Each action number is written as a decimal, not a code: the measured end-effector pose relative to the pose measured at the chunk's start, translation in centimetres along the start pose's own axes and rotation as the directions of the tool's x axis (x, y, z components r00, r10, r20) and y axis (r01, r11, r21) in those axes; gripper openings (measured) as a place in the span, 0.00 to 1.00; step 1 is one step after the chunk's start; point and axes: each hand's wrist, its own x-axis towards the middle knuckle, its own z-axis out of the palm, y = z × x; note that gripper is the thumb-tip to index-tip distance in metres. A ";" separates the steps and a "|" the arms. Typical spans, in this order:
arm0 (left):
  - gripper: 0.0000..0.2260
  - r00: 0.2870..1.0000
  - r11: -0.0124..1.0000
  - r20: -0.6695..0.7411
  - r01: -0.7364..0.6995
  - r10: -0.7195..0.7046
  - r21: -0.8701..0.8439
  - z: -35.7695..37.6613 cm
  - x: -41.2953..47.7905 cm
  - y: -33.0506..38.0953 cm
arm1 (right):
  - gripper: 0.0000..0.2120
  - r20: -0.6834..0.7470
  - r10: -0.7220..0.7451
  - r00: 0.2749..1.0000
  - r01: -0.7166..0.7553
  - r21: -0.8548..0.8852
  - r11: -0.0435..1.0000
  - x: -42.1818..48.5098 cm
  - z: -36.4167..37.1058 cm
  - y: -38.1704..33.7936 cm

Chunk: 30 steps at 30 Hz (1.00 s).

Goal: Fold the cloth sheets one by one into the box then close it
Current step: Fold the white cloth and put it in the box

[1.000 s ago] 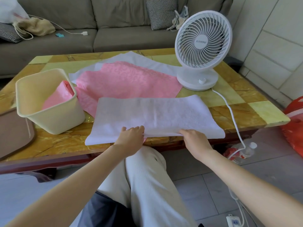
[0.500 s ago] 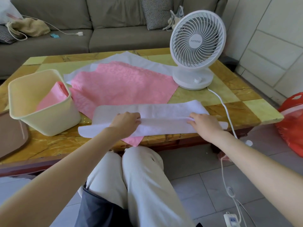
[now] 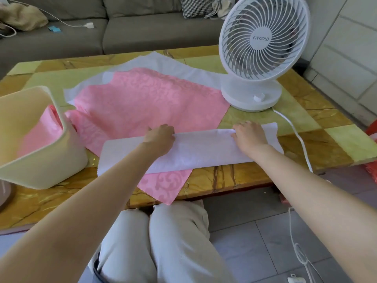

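Observation:
A white cloth sheet (image 3: pixel 204 152) lies folded into a long narrow strip near the table's front edge. My left hand (image 3: pixel 161 137) grips its far edge left of the middle, and my right hand (image 3: pixel 248 135) grips the same edge toward the right end. Beneath and behind the strip a pink patterned cloth (image 3: pixel 142 103) is spread flat, its corner hanging over the front edge. Another white sheet (image 3: pixel 163 64) lies under the pink one. At the left stands the cream box (image 3: pixel 67 152), open, with a folded pink cloth (image 3: pixel 40 135) inside.
A white desk fan (image 3: pixel 263 48) stands at the back right of the tiled table (image 3: pixel 336 139), its cord (image 3: pixel 295 137) trailing off the front edge. A brown lid-like object (image 3: pixel 5 193) shows at the far left. A grey sofa (image 3: pixel 142 27) is behind.
Both hands carried the white sheet's near edge away from me over the sheet, folding it into a narrower strip. The pink cloth's front corner is now uncovered.

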 end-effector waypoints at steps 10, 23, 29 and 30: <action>0.14 0.994 0.996 -0.100 -0.031 0.039 0.078 1.5 1.3 1.4 | 0.11 0.040 0.025 0.999 -0.024 -0.013 1.000 1.6 2.8 -0.5; 0.16 0.977 0.977 0.045 -0.209 0.210 -0.027 2.7 -0.2 6.8 | 0.35 0.234 0.377 0.896 -0.429 0.232 0.873 0.4 1.8 4.2; 0.16 0.977 0.979 0.063 -0.203 0.205 -0.036 2.5 -0.2 6.9 | 0.26 0.277 0.136 0.951 -0.207 0.244 0.947 1.2 1.9 4.9; 0.16 0.977 0.979 0.067 -0.201 0.203 -0.035 2.4 -0.2 6.9 | 0.25 0.265 0.087 0.960 -0.153 0.242 0.958 1.4 1.9 4.5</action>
